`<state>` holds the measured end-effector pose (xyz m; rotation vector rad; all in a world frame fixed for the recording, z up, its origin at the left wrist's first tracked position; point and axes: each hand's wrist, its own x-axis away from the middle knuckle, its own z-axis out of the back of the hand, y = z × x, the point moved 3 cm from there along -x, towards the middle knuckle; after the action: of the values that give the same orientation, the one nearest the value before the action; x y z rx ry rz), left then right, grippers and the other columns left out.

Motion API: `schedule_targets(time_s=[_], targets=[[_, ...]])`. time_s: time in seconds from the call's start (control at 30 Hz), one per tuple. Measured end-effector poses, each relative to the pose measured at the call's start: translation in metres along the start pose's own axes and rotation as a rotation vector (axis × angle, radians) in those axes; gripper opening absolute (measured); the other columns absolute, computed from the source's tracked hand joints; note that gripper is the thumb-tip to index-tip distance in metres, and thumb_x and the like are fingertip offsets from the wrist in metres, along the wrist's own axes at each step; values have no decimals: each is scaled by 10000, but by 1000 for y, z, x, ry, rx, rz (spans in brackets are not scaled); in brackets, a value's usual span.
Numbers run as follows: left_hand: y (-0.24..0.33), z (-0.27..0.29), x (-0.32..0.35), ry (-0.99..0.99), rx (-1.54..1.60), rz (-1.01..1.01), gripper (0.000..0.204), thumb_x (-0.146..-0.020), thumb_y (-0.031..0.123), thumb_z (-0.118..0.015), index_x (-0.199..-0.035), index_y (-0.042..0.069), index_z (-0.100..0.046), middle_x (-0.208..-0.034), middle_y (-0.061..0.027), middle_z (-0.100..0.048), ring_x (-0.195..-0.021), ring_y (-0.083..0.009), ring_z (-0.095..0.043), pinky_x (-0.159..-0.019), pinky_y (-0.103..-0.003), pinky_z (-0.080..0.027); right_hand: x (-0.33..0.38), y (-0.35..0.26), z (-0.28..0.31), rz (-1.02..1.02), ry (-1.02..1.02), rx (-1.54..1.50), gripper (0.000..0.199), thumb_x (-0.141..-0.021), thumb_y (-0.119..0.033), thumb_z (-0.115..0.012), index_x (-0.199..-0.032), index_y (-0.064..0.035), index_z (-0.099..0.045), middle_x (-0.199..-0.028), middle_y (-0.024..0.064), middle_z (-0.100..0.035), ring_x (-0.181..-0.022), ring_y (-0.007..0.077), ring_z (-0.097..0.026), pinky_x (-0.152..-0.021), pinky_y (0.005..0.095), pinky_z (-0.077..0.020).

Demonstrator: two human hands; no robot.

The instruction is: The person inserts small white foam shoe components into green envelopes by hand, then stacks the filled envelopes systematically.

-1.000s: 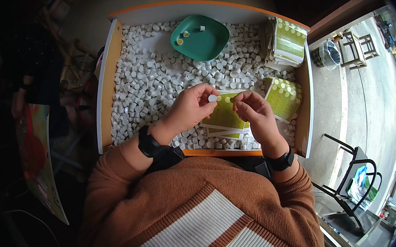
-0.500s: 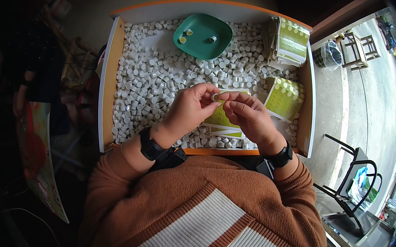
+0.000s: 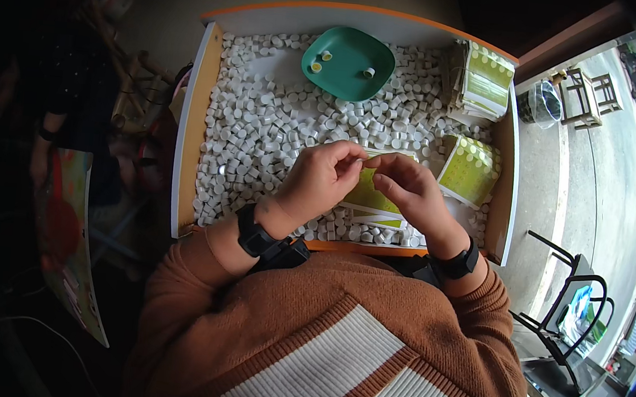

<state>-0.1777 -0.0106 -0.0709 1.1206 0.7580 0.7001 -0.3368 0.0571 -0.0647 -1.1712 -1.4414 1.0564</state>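
So both hands are up over the near part of a big shallow box (image 3: 194,127) that's loaded with little white caps (image 3: 257,117). The left hand (image 3: 319,182) has its thumb and fingers pinched together on one of those caps, though the fingertips hide nearly all of it. The right hand (image 3: 415,194) has its index finger right up against the left fingertips, thumb bent in just below. Can't tell if the right one is gripping anything.

Right under the hands there are some green sheets (image 3: 373,197), lying on top of the caps. More sheets sit to the right: a small pile (image 3: 468,172) near the box's right wall and a thicker bundle (image 3: 489,79) in the far right corner. Both have pale round dots along the far edge.

Toward the far wall there's a green plate (image 3: 346,78) on the caps, with three caps in it, two at its left showing yellow and one over at its right.

Black bands (image 3: 256,240) on both wrists. Outside the box, off to the right, I see a black chair (image 3: 585,276) and a lined bin (image 3: 543,103).
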Motion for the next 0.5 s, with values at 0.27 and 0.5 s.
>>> schedule_targets(time_s=[0.27, 0.5], targets=[[-34, 77, -35, 65, -137, 411, 201, -848, 183, -656, -869, -2, -582, -781, -89, -641, -632, -179, -608, -599, -282, -500, 14, -1, 40, 183, 297, 912, 165, -792, -36, -647, -948, -26, -593, -853, 72, -543, -768, 165, -553, -677, 290, -474], [-57, 80, -49, -12, -1026, 48, 250, -795, 240, -685, -842, 15, -588, -754, -158, -622, -685, -349, -609, -631, -409, -511, 24, 10, 46, 220, 379, 979, 188, -761, -42, -657, -942, -40, -606, -873, 102, -550, -761, 241, -568, -670, 324, -485]])
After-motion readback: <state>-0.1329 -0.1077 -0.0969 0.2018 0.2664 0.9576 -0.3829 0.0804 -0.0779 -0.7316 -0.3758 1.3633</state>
